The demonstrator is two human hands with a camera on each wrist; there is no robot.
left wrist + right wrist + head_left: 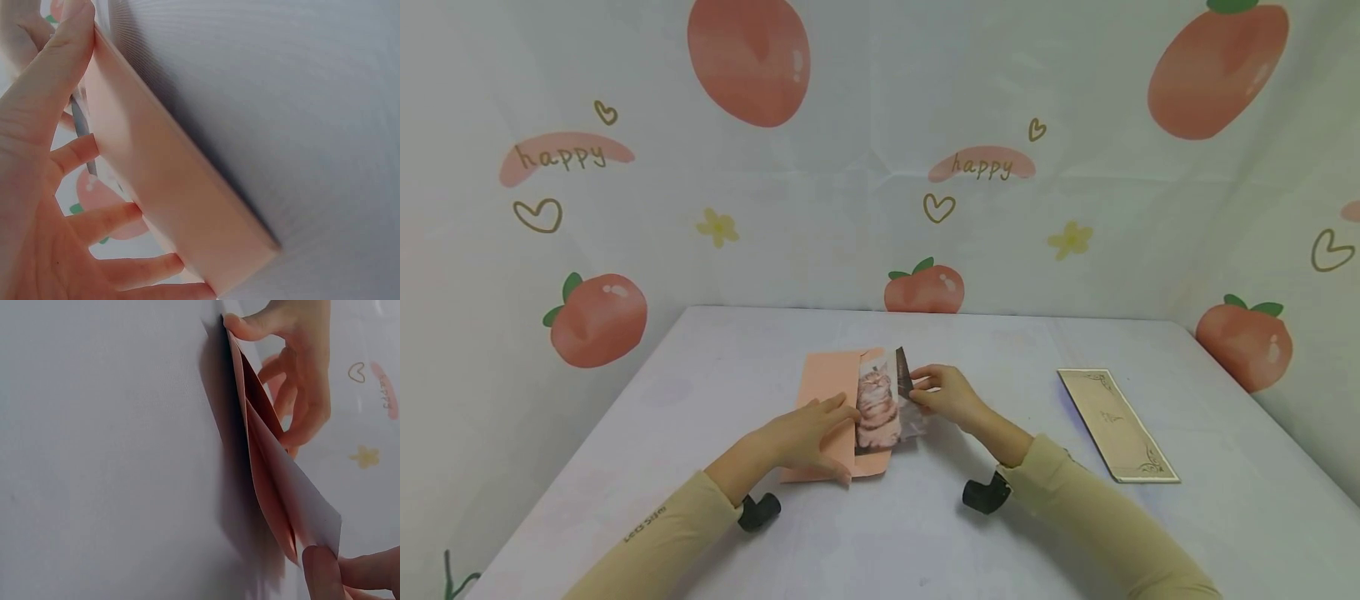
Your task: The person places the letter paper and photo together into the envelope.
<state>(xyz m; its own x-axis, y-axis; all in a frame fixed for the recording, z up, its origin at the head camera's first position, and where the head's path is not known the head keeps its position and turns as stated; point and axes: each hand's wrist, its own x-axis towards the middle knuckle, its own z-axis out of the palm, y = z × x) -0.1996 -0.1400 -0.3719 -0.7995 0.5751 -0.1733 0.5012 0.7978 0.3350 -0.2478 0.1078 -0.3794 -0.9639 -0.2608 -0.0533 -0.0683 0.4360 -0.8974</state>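
A pink envelope (830, 379) lies near the middle of the table, its side mouth gaping in the right wrist view. Cards with a pinkish animal-like picture (877, 408) stick out of that mouth. My left hand (808, 429) grips the envelope (169, 181), thumb at its near corner and spread fingers (106, 219) along the mouth edge. On the other side my right hand (951, 395) pinches a dark strip and clear wrapping at the cards' outer edge; in the right wrist view its fingertips (322, 569) hold a pale sheet (306, 494). The part inside the envelope is hidden.
A flat beige card (1116, 425) with ornamental corners lies on the right of the white table (737, 333). Behind hangs a white cloth with fruit prints (748, 62). Dark wrist cameras (760, 512) hang below both sleeves.
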